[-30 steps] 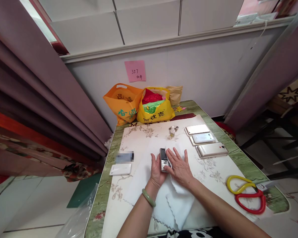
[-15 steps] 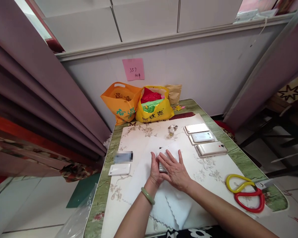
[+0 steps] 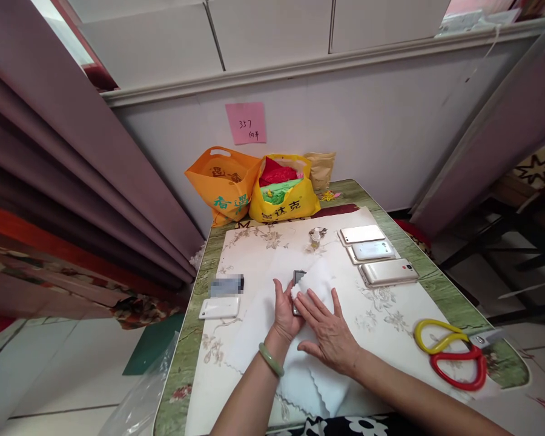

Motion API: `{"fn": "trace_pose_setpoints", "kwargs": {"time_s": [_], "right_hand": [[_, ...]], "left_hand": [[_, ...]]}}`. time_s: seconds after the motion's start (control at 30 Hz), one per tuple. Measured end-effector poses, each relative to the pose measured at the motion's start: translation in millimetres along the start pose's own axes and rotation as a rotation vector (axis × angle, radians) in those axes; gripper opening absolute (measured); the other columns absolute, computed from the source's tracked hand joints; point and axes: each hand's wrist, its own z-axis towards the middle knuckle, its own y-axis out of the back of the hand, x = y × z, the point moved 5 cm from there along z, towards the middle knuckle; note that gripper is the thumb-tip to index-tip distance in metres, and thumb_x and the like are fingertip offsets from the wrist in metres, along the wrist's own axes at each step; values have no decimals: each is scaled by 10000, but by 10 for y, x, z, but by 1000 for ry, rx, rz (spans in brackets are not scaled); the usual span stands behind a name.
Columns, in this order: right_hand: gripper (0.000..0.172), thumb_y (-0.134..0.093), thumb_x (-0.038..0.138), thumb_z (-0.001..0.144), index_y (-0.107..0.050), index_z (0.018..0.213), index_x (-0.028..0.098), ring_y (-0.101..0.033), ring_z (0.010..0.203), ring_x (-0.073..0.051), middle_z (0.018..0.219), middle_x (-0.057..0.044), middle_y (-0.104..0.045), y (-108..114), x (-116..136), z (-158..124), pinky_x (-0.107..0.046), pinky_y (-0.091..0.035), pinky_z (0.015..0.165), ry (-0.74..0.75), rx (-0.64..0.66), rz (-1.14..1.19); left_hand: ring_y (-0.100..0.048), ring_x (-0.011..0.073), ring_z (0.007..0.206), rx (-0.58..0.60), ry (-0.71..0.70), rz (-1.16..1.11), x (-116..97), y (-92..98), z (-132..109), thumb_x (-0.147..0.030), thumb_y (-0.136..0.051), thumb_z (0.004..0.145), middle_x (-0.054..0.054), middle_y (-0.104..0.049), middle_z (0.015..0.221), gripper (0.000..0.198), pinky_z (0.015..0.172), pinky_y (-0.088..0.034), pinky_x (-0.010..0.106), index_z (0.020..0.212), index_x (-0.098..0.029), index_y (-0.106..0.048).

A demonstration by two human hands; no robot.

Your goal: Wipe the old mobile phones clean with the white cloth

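Note:
My left hand (image 3: 286,312) cradles a small dark phone (image 3: 296,278) from below, thumb pointing up along its left side. A white cloth (image 3: 320,280) with a wavy edge covers much of the phone. On top of that cloth, my right hand (image 3: 329,333) rests with its fingers stretched out and spread. Another piece of white cloth (image 3: 306,381) with wavy edges lies below my hands, near the table's front edge. A green bangle (image 3: 270,359) is on my left wrist.
Two phones, one white (image 3: 219,307), lie at left. Several phones, including a gold one (image 3: 390,271), are stacked at right. Yellow-and-red scissors (image 3: 454,351) lie front right. A small bottle (image 3: 316,237), an orange bag (image 3: 222,181) and a yellow bag (image 3: 286,203) stand farther back.
The white cloth now lies over the phone under my right hand, where the phone's keypad showed before. My right hand has shifted slightly down and right.

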Motion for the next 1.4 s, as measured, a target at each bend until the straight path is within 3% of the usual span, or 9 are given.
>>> {"fn": "trace_pose_setpoints", "kwargs": {"time_s": [0.2,0.3,0.43,0.7,0.83,0.93,1.1,1.23,1.4], "right_hand": [[843,-313,695,900,-79,1527,183,-219,1423,-296,1529,-82,-301,30,85,-99,-606,252,1063,135,33,42],[830,-303,714,892,-110,1526,213,-236,1418,-289,1520,-67,-326,33,24,19,-601,252,1067,138,35,38],[735,-296,658,929,-165,1519,239,-224,1424,-280,1520,-43,-335,36,-119,247,-614,230,1077,73,13,-1],[640,-271,575,967,-242,1503,227,-196,1436,-272,1528,-53,-320,2,-369,610,-624,138,1107,-147,0,-56],[638,-287,530,974,-192,1516,208,-189,1437,-268,1550,-53,-265,-45,-250,486,-611,148,1107,-123,6,-47],[673,-313,548,962,-157,1523,212,-190,1434,-269,1555,-45,-250,-51,-78,264,-603,177,1101,-35,16,-30],[839,-370,642,908,-74,1528,161,-182,1433,-302,1544,-97,-275,-14,109,-47,-619,137,1108,10,-14,-37],[784,-336,562,953,-6,1529,146,-183,1438,-279,1554,-115,-232,-40,118,-91,-599,102,1124,-64,-26,-17],[707,-247,479,996,132,1511,176,-136,1454,-252,1581,-121,-101,-101,-94,141,-605,-31,1135,-287,-33,91]], "left_hand": [[-672,288,985,-95,-12,62,-27,58,-21,-743,-503,753,131,-713,1054,777,997,-436,466,1277,-171,-559],[-652,312,1033,-33,15,44,2,6,-28,-771,-480,741,153,-706,1056,806,1013,-424,478,1231,-139,-587],[-581,350,1152,23,71,29,53,-52,-19,-810,-424,731,197,-676,1107,834,1037,-409,479,1085,-88,-646],[-536,271,1225,93,-16,25,-2,-116,20,-741,-414,804,97,-581,1324,700,1047,-413,408,1267,-242,-574],[-555,277,1200,40,-12,29,-1,-74,-2,-752,-429,789,109,-609,1281,708,1057,-398,407,1201,-206,-612],[-598,318,1129,-38,36,41,19,-32,-25,-788,-450,743,162,-679,1115,770,1034,-412,445,1078,-125,-654],[-660,299,1016,29,2,28,-11,-104,-32,-732,-484,776,140,-721,999,719,1008,-433,472,1174,-151,-627],[-674,265,988,40,1,26,16,-79,10,-603,-548,827,118,-734,965,581,1004,-450,417,1158,-136,-644],[-650,239,1060,58,21,29,70,-3,88,-475,-543,880,113,-712,1081,481,1029,-437,377,1219,-141,-616]]}}
